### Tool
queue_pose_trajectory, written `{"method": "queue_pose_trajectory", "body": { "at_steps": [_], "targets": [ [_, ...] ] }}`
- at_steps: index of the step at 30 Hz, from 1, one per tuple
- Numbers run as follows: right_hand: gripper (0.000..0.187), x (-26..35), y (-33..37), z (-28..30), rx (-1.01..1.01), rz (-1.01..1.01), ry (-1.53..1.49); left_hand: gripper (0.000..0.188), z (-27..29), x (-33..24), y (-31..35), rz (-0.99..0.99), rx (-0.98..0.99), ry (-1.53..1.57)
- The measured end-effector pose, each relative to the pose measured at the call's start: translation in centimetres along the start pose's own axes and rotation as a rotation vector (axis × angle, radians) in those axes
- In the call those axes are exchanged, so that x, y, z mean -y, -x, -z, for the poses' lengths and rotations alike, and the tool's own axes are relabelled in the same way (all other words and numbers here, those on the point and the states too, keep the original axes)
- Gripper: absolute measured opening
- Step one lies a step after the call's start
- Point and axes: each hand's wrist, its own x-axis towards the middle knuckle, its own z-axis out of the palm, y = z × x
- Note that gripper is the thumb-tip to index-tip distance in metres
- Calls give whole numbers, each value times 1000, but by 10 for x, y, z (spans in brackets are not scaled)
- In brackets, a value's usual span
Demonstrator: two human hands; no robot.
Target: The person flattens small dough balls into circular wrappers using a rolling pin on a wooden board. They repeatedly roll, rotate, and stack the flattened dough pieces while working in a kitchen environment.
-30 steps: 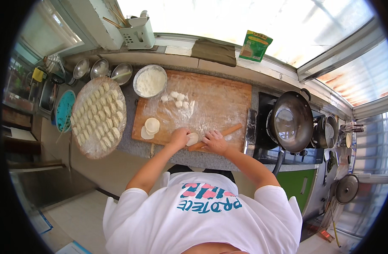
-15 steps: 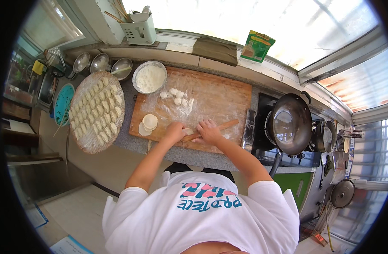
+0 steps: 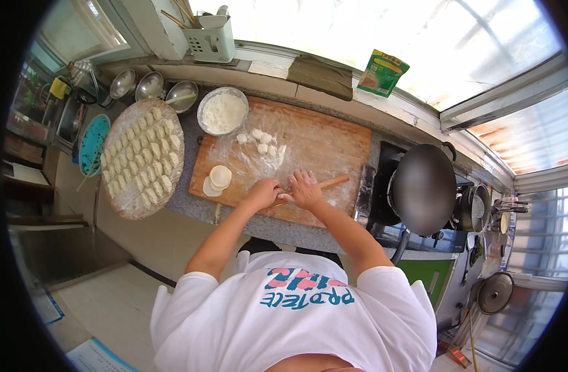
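Near the front edge of the floured wooden board, my two hands work close together. My right hand presses over a wooden rolling pin, whose right end sticks out toward the stove. Beside it, my left hand is closed, fingers at the spot where a small dough wrapper lay; the wrapper is now mostly hidden by the hands. Left of my left hand, several flat round dough wrappers lie overlapping. Farther back are several small dough pieces amid loose flour.
A bowl of flour stands at the board's far left corner. Further left, a round tray carries rows of dumplings, with a turquoise basin beyond. Metal bowls line the wall. At right, a wok sits on the stove.
My hands have drawn closer together; my left hand has shifted right and now covers the dough wrapper that showed between them. The view has tilted slightly.
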Motion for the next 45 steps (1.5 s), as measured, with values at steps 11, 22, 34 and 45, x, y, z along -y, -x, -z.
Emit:
{"method": "queue_pose_trajectory", "body": {
  "at_steps": [11, 22, 34, 45],
  "targets": [
    [42, 5, 66, 15, -24, 29, -171, 18, -1, 21, 0, 153, 76, 418],
    [38, 26, 51, 14, -15, -195, -139, 31, 52, 81, 21, 429, -215, 956],
    [39, 34, 51, 15, -2, -272, -134, 31, 118, 78, 42, 209, -521, -232],
    [40, 40, 54, 9, -82, -319, -123, 39, 66, 73, -68, 46, -705, -226]
  ]
}}
